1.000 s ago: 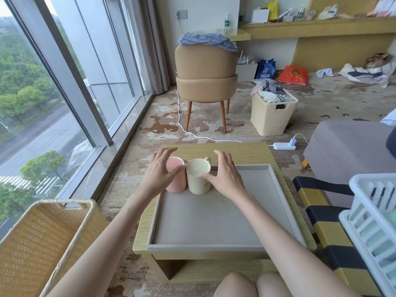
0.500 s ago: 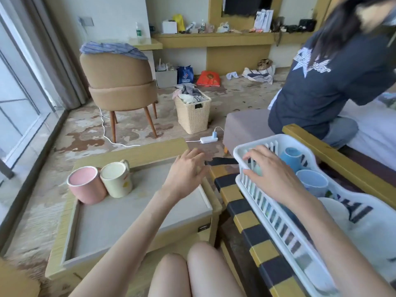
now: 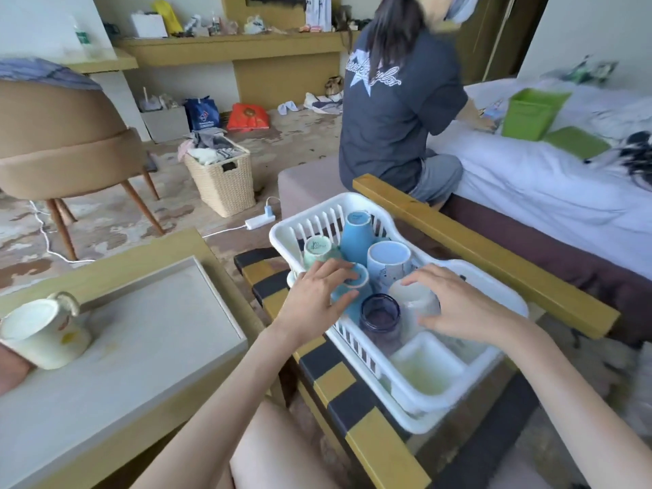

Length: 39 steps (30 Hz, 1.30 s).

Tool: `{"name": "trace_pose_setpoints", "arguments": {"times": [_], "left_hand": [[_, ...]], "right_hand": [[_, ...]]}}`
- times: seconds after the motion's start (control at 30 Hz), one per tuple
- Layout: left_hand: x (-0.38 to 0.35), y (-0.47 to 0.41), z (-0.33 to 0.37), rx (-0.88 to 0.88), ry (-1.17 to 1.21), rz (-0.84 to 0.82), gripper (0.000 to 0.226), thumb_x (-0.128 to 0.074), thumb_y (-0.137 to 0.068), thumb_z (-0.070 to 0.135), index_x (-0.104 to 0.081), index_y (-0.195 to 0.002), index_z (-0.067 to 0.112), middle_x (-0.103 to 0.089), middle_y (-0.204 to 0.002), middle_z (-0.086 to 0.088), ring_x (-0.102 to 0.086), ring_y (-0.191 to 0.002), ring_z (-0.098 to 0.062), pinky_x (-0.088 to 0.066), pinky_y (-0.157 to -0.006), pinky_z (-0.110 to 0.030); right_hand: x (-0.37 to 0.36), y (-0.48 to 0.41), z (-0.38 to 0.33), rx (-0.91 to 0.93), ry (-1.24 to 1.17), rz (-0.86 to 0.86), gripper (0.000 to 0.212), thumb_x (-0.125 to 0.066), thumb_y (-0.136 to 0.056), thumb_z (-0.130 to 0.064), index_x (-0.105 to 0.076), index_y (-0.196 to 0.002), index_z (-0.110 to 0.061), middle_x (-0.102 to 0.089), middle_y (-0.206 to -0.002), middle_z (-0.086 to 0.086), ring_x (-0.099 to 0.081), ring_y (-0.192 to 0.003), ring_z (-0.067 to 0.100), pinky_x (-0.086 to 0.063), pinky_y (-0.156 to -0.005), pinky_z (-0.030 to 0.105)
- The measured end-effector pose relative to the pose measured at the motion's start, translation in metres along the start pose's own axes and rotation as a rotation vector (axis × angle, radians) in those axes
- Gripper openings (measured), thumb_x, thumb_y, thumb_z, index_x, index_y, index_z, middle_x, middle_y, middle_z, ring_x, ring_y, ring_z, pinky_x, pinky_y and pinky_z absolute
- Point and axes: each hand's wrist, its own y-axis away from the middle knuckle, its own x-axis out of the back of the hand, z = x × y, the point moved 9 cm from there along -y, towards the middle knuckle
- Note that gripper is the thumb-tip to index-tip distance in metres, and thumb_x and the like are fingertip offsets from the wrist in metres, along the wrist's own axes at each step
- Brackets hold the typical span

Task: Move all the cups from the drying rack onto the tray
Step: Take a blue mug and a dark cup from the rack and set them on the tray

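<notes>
The white drying rack (image 3: 416, 390) rests on a yellow-and-black chair seat at centre right and holds several upturned cups. My left hand (image 3: 317, 298) wraps its fingers around a small blue cup (image 3: 354, 284) in the rack. My right hand (image 3: 455, 305) closes on a clear cup (image 3: 411, 294) beside it. A dark purple glass (image 3: 381, 314) stands between my hands. Behind them are a tall blue cup (image 3: 356, 234), a pale blue cup (image 3: 388, 257) and a mint cup (image 3: 317, 248). The grey tray (image 3: 148, 333) at left carries a cream mug (image 3: 42, 333) and the edge of a pink cup (image 3: 8, 368).
A person in a dark shirt (image 3: 398, 100) sits on the bed edge just behind the rack. A wicker basket (image 3: 222, 181) and a power strip (image 3: 259, 220) are on the floor. A tan chair (image 3: 63, 146) stands at left. A green bin (image 3: 529, 114) lies on the bed.
My view swung right from the tray to the rack. Both hands left the pink and cream cups on the tray and reached into the rack, closing on a blue cup and a clear cup.
</notes>
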Motion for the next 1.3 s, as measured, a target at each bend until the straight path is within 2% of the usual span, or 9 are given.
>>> {"name": "trace_pose_setpoints", "arguments": {"times": [0.17,0.33,0.47,0.6,0.73,0.87,1.07,1.17,1.3], "left_hand": [[0.002,0.002,-0.006,-0.009,0.050,0.019,0.029,-0.062,-0.094,0.028,-0.063,-0.121,0.020,-0.056,-0.132,0.008,-0.052,-0.119,-0.019,-0.043,-0.100,-0.040],[0.003,-0.001,-0.005,-0.018,0.053,-0.020,0.031,-0.063,-0.093,0.027,-0.061,-0.123,0.020,-0.053,-0.134,0.008,-0.051,-0.122,-0.017,-0.043,-0.102,-0.038],[0.005,-0.002,-0.006,0.016,0.090,-0.020,0.044,-0.067,-0.089,0.026,-0.053,-0.130,0.020,-0.048,-0.135,0.005,-0.050,-0.123,-0.017,-0.044,-0.100,-0.038],[0.005,-0.010,-0.017,0.101,0.151,-0.045,0.059,-0.074,-0.083,0.023,-0.045,-0.135,0.021,-0.046,-0.134,0.003,-0.049,-0.123,-0.017,-0.045,-0.099,-0.040],[-0.002,-0.018,-0.025,0.155,0.148,-0.117,0.072,-0.078,-0.079,0.026,-0.039,-0.139,0.022,-0.046,-0.136,0.001,-0.047,-0.126,-0.018,-0.043,-0.101,-0.039],[-0.011,-0.025,-0.025,0.176,0.108,-0.174,0.078,-0.080,-0.077,0.032,-0.036,-0.141,0.023,-0.046,-0.137,0.002,-0.047,-0.126,-0.019,-0.043,-0.101,-0.042],[-0.029,-0.029,-0.022,0.234,0.050,-0.241,0.083,-0.079,-0.074,0.043,-0.033,-0.142,0.029,-0.044,-0.144,0.007,-0.044,-0.130,-0.016,-0.044,-0.094,-0.038],[-0.031,-0.031,-0.023,0.236,0.011,-0.207,0.072,-0.078,-0.076,0.043,-0.039,-0.135,0.028,-0.051,-0.136,0.005,-0.051,-0.123,-0.020,-0.047,-0.088,-0.038],[-0.025,-0.030,-0.024,0.216,0.058,-0.126,0.064,-0.081,-0.073,0.041,-0.047,-0.127,0.028,-0.059,-0.125,0.008,-0.056,-0.111,-0.018,-0.044,-0.078,-0.032]], "right_hand": [[-0.031,-0.004,-0.023,0.058,-0.086,-0.122,0.081,-0.076,-0.071,-0.036,-0.033,-0.140,-0.036,-0.036,-0.140,-0.021,-0.034,-0.131,0.002,-0.034,-0.105,0.028],[-0.040,-0.013,-0.035,0.060,-0.011,-0.097,0.066,-0.075,-0.071,-0.040,-0.041,-0.126,-0.028,-0.056,-0.126,-0.008,-0.054,-0.113,0.015,-0.047,-0.091,0.036],[-0.033,-0.015,-0.034,0.044,-0.025,-0.012,0.062,-0.076,-0.061,-0.048,-0.048,-0.115,-0.035,-0.064,-0.106,-0.013,-0.061,-0.097,0.016,-0.051,-0.082,0.036],[-0.023,-0.010,-0.023,0.014,-0.153,0.068,0.067,-0.079,-0.050,-0.052,-0.053,-0.110,-0.041,-0.063,-0.101,-0.018,-0.061,-0.093,0.010,-0.052,-0.079,0.032],[-0.007,-0.004,-0.010,0.023,-0.444,0.118,0.071,-0.086,-0.053,-0.044,-0.056,-0.117,-0.038,-0.066,-0.113,-0.018,-0.062,-0.106,0.002,-0.053,-0.093,0.035],[0.018,0.004,-0.002,0.047,-0.568,0.242,0.067,-0.087,-0.055,-0.038,-0.057,-0.114,-0.040,-0.065,-0.111,-0.022,-0.062,-0.106,-0.002,-0.050,-0.087,0.020],[0.030,0.014,0.025,0.004,-0.869,0.414,0.057,-0.089,-0.066,-0.022,-0.059,-0.115,-0.022,-0.068,-0.114,-0.002,-0.065,-0.109,0.014,-0.052,-0.094,0.036],[0.027,0.019,0.032,-0.043,-1.057,0.467,0.061,-0.085,-0.066,-0.027,-0.057,-0.117,-0.010,-0.067,-0.117,0.011,-0.066,-0.109,0.023,-0.053,-0.095,0.045],[0.023,0.024,0.033,-0.098,-1.168,0.498,0.045,-0.077,-0.079,-0.013,-0.056,-0.117,-0.002,-0.067,-0.118,0.018,-0.070,-0.103,0.023,-0.060,-0.083,0.036]]}}
